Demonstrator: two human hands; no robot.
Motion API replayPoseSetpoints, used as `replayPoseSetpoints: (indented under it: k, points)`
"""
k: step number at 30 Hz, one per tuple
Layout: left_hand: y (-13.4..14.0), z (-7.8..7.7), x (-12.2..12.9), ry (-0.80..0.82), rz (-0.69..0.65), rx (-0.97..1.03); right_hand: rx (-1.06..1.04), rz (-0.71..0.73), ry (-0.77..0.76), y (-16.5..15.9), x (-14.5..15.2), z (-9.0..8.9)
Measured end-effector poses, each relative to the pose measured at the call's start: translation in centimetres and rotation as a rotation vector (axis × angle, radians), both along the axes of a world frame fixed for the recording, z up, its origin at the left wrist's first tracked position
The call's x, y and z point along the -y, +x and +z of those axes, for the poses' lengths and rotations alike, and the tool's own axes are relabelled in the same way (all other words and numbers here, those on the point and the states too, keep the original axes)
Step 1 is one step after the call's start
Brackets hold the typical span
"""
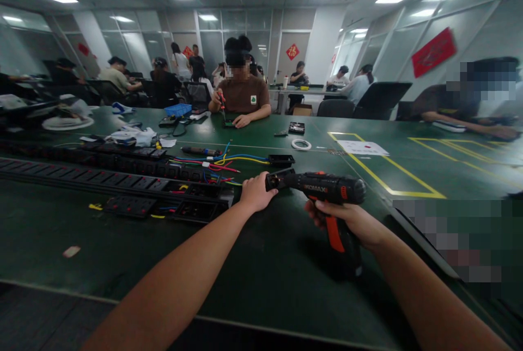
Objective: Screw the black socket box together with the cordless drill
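The power driver (324, 185) is being applied to a small black box (270, 183): its nose is pointed leftward into the box's open side, so a fastening step appears to be in hand. Whether a screw is met by the bit cannot be told, as the tip is hidden. For the next move, a firm hold on the box and a driver kept in line with it seem to be called for, since a slip could be brought on by any tilt.

The box is gripped by the left hand (258, 193), its fingers curled partway around the near left side. The driver's handle is grasped by the right hand (359, 223), with the thumb laid along the upper grip; whether the trigger is pressed cannot be made out.

The box is held over the middle of the counter (286, 264), well in from the near edge. Just beyond it a second box (281, 160) is set down, with coloured wires (245, 159) run to its left end. Long black strips (81, 174) are laid out toward the counter's left edge, and a tape roll (301, 145) is placed nearer the far edge.
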State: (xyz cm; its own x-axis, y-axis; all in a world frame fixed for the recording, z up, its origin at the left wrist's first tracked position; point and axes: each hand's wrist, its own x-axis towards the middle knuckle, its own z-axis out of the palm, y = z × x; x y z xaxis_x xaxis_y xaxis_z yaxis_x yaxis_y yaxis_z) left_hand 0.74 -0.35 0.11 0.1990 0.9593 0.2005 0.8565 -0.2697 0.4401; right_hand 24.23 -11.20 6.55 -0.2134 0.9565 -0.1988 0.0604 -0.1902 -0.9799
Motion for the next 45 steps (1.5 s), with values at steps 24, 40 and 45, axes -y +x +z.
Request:
replayPoseSetpoints:
  k: [24, 40, 45]
  points:
    - [0.0, -0.3, 0.0, 0.016, 0.001, 0.012, -0.001, 0.016, 0.036, 0.5, -0.3, -0.8]
    - [0.1, -0.3, 0.0, -0.004, 0.002, 0.011, 0.037, 0.022, 0.033, 0.4, -0.2, -0.7]
    - [0.0, -0.3, 0.1, 0.003, 0.003, 0.015, 0.033, 0.034, 0.044, 0.1, 0.0, -0.3]
